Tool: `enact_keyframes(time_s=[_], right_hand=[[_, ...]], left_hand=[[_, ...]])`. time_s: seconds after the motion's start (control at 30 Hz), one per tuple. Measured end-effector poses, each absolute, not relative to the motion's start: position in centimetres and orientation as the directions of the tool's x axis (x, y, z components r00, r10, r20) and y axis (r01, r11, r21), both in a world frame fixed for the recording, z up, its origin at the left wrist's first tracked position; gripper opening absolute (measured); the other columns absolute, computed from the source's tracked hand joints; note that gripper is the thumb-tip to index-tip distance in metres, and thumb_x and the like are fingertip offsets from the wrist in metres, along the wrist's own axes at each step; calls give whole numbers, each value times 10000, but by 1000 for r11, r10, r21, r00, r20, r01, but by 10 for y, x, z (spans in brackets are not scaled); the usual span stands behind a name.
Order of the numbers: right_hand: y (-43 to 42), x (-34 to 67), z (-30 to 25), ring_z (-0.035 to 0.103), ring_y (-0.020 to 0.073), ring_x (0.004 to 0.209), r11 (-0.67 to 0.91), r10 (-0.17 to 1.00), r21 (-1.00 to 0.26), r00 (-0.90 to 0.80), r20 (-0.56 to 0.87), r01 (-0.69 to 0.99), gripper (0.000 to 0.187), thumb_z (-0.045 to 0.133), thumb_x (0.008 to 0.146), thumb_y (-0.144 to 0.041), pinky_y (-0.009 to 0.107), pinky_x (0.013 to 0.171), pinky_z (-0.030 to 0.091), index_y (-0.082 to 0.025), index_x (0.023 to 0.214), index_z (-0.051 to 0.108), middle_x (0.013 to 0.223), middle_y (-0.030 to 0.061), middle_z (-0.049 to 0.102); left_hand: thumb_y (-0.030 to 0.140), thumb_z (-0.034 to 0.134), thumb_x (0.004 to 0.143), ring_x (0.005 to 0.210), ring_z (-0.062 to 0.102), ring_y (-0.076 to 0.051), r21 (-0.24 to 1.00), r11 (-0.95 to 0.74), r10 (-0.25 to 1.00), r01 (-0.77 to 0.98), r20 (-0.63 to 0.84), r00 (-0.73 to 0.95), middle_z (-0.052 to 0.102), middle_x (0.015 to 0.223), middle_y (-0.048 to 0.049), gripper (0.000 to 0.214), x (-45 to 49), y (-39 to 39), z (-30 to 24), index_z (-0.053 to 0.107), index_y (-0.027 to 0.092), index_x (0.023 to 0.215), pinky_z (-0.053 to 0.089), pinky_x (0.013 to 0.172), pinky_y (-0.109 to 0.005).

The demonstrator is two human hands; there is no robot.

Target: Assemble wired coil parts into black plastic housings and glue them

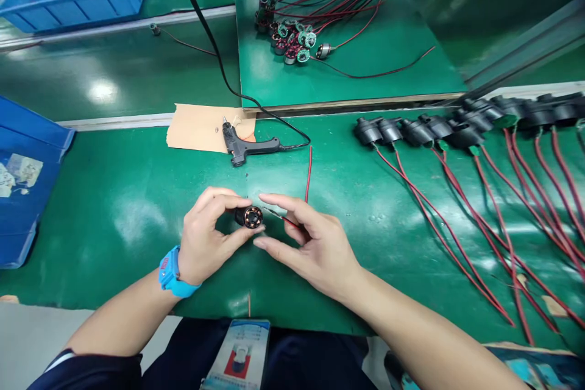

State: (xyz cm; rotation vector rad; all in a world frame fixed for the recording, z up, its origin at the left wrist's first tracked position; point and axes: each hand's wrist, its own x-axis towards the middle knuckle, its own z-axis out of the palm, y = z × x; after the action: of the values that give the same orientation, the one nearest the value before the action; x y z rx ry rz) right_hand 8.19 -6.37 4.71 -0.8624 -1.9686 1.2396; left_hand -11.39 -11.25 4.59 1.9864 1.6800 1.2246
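Note:
My left hand (214, 225) pinches a small black motor part (252, 217) between thumb and fingers; its round end shows a ring of copper windings. My right hand (315, 241) is just right of it, thumb and forefinger spread apart on either side of the gap. A red wire (309, 173) passes through the curled lower fingers of that hand, and its free end points away over the bench. Beside it, a thin dark lead runs toward the motor part. Beyond both hands, a black glue gun (251, 145) lies on a piece of cardboard (196, 128).
Black housings (418, 132) with red wires line the right side. On a raised green board (347, 85) lie several wired motor parts (292, 39). A blue bin (27, 183) stands left, a blue crate (73, 3) at the back. The glue gun's black cable (214, 49) crosses the middle.

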Motion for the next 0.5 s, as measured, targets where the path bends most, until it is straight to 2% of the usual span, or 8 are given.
enact_keyframes(time_s=[0.1,0.23,0.4,0.5], right_hand=[[-63,83,47,305,76,503,313,781,-935,-606,152,169,481,695,893,-228,217,470,302,-234,1347,535,633,-104,349],[-60,88,47,418,90,589,272,754,-950,-648,110,155,545,609,879,-148,213,526,363,-242,1391,450,711,-83,389],[-51,96,50,404,91,559,267,727,-938,-685,47,219,595,528,879,-96,227,555,355,-249,1440,398,664,-102,365],[-45,98,49,401,92,562,287,718,-918,-696,18,273,595,519,864,-82,229,563,343,-236,1430,415,665,-99,365]], left_hand=[[259,872,759,910,645,-166,691,-293,913,661,408,-23,665,949,-37,338,-113,-112,45,677,198,1027,557,776,-275],[253,844,793,944,656,-163,746,-290,941,600,335,39,683,980,-38,308,-114,-112,46,674,197,1045,543,831,-282],[315,870,766,882,653,-168,781,-269,942,563,336,-16,707,953,-26,360,-113,-110,40,690,223,1063,530,782,-293],[308,857,780,837,662,-171,773,-264,957,577,283,60,721,915,-16,318,-113,-104,32,697,224,1042,536,743,-295]])
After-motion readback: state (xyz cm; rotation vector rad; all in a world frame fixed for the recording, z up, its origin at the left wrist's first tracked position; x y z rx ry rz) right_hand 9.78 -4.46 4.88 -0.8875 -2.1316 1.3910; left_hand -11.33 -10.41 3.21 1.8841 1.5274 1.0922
